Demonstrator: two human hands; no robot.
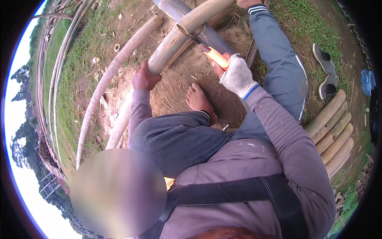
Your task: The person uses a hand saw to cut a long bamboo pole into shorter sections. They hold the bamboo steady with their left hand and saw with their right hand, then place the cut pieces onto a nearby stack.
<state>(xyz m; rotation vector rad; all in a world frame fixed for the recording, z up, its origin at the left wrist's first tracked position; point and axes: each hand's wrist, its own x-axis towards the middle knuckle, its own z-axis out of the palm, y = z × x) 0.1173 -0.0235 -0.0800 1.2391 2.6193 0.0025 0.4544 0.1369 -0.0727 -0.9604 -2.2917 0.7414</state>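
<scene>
My bare left hand (146, 77) grips the near end of a bamboo piece (169, 49). Just beyond that piece, the hollow cut end of a bamboo pole (207, 15) faces me. Both rest over a thicker grey pole (213, 36) running crosswise beneath. My right hand (237, 75), in a white knitted glove with a blue cuff, is closed around the orange handle of a bladed tool (216, 58). Its thin dark blade, seen nearly edge-on, points toward the cut end of the pole. Whether the blade touches the bamboo I cannot tell.
A long curved pole (113, 71) lies at the left on dirt and grass. Several cut bamboo lengths (332, 135) are side by side at the right, near a pair of sandals (328, 71). My bare foot (199, 99) is on the dirt between the hands.
</scene>
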